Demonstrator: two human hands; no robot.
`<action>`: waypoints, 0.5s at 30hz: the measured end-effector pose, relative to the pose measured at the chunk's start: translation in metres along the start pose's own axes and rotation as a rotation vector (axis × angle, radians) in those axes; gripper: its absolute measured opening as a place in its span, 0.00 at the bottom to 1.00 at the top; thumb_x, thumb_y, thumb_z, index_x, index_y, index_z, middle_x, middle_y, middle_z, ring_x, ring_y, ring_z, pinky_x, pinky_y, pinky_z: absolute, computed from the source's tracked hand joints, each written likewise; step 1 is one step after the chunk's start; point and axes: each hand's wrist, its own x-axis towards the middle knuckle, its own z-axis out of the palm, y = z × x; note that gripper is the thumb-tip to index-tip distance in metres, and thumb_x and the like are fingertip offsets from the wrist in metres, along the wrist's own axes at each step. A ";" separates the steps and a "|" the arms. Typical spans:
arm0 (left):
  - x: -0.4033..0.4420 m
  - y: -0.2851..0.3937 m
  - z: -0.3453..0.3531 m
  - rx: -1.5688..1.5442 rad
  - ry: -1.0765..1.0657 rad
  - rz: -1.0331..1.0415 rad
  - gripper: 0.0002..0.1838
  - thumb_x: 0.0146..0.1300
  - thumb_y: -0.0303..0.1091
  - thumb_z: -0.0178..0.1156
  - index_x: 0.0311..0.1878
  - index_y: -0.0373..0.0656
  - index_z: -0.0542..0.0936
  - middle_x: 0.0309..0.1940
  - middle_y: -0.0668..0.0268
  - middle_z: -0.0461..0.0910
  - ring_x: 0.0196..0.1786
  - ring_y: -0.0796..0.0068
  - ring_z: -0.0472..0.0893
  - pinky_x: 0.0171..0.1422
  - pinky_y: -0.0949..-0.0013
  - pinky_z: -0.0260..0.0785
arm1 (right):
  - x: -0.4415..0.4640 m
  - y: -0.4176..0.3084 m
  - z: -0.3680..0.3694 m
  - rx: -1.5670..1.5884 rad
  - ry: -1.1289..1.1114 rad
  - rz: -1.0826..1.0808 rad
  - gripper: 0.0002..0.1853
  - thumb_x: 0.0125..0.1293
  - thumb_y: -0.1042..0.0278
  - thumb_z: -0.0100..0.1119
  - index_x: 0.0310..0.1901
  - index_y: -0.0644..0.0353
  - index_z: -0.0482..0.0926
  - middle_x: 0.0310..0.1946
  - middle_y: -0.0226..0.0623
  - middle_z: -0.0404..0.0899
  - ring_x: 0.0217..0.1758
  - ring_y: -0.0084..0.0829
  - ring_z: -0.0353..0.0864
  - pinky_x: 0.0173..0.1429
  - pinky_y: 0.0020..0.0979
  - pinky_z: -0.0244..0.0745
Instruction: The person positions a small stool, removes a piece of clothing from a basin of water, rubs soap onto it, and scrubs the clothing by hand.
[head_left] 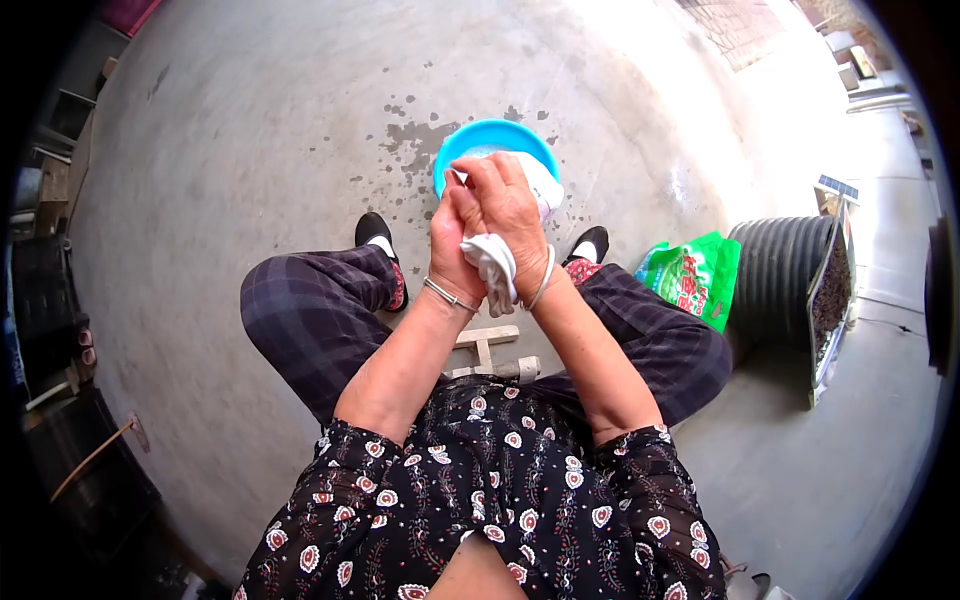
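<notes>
My left hand [452,245] and my right hand [508,208] press together in front of me, closed around a wrung-up white cloth [490,262]. One end of the cloth hangs out between my wrists; the rest is hidden in my palms. Just beyond and below my hands stands a round blue basin [500,128] on the floor. More white fabric [542,182] drapes at the basin's right side, and pale suds show inside. My hands and forearms cover the basin's near part.
Wet splashes [420,140] mark the concrete floor around the basin. To the right lie a green detergent bag [700,275] and a dark ribbed drum [785,275]. A wooden stool [485,345] is between my legs. Dark furniture [85,450] lines the left side.
</notes>
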 end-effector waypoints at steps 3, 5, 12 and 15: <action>-0.005 0.009 -0.006 -0.016 -0.035 -0.201 0.36 0.67 0.61 0.33 0.66 0.41 0.57 0.62 0.56 0.61 0.68 0.59 0.56 0.70 0.56 0.49 | -0.024 -0.036 0.007 0.057 -0.127 -0.029 0.15 0.53 0.73 0.59 0.44 0.57 0.73 0.37 0.43 0.69 0.40 0.44 0.68 0.48 0.39 0.65; -0.004 0.002 -0.008 0.010 -0.023 -0.105 0.34 0.68 0.58 0.33 0.66 0.41 0.56 0.62 0.56 0.61 0.66 0.60 0.60 0.69 0.56 0.52 | -0.017 -0.023 0.006 0.095 -0.094 -0.008 0.13 0.56 0.72 0.56 0.44 0.59 0.72 0.35 0.42 0.70 0.40 0.43 0.69 0.48 0.38 0.64; 0.003 0.006 0.007 -0.028 -0.103 -0.157 0.36 0.68 0.58 0.34 0.63 0.33 0.57 0.58 0.50 0.66 0.60 0.58 0.69 0.66 0.56 0.60 | 0.022 0.036 -0.032 -0.004 0.102 0.222 0.08 0.57 0.73 0.59 0.37 0.64 0.74 0.28 0.43 0.75 0.29 0.38 0.76 0.33 0.33 0.71; 0.007 0.008 -0.001 -0.002 -0.087 -0.148 0.36 0.67 0.60 0.35 0.61 0.33 0.60 0.57 0.50 0.67 0.58 0.59 0.71 0.64 0.57 0.63 | 0.003 -0.006 -0.050 0.241 -0.172 0.505 0.14 0.50 0.69 0.68 0.32 0.65 0.73 0.21 0.40 0.76 0.24 0.29 0.76 0.30 0.28 0.71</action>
